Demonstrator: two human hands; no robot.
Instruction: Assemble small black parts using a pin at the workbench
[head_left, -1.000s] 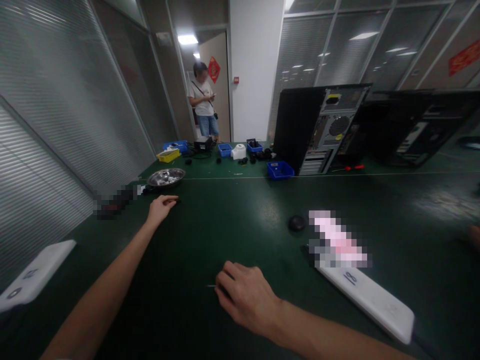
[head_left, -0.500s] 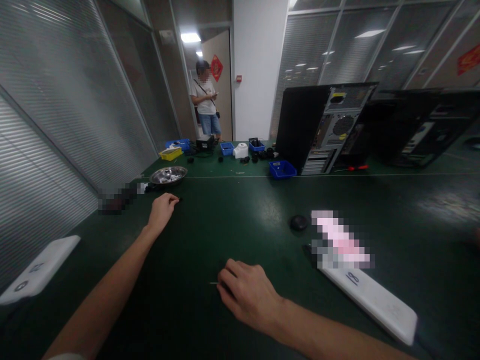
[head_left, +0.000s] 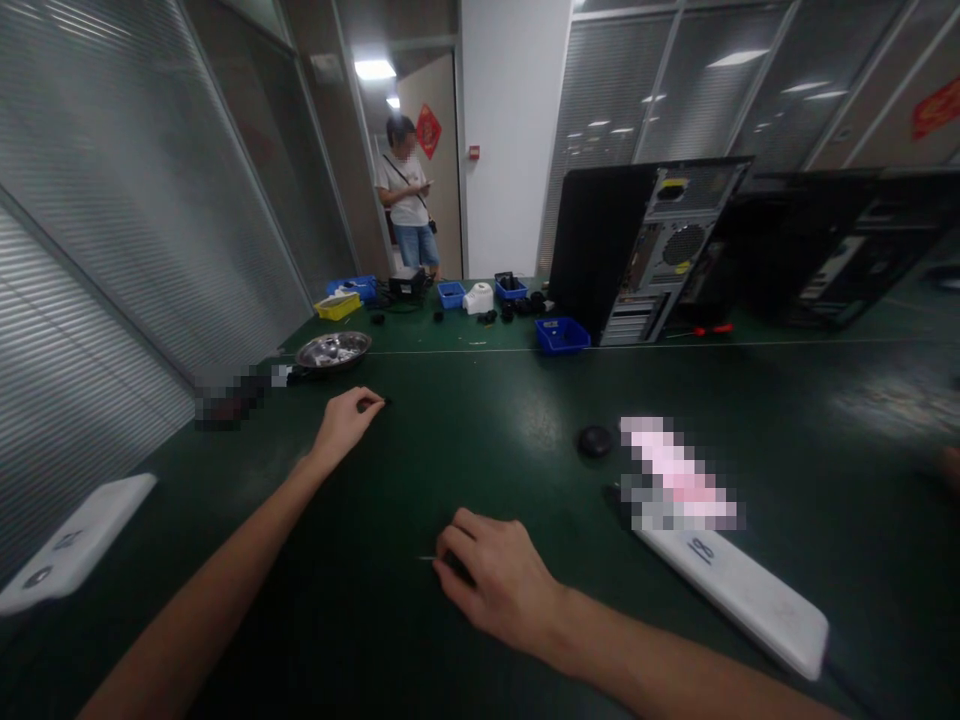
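My left hand (head_left: 346, 421) reaches out over the dark green table (head_left: 480, 470), its fingers pinched on a small dark piece (head_left: 380, 402) that I cannot make out. Close to me my right hand (head_left: 495, 580) rests on the table with its fingers curled; a thin pale pin-like thing (head_left: 426, 558) pokes out at its fingertips. A round black knob (head_left: 595, 441) lies to the right of both hands. A metal bowl (head_left: 333, 350) with small parts stands beyond my left hand.
White flat devices lie at the near right (head_left: 739, 595) and near left (head_left: 71, 545). Black computer towers (head_left: 637, 250) stand at the back right, with blue bins (head_left: 562, 334) and a yellow bin (head_left: 337, 306) behind. A person (head_left: 406, 195) stands in the far doorway.
My left hand has moved a little to the right along the table, still pinched. My right hand has hardly moved.
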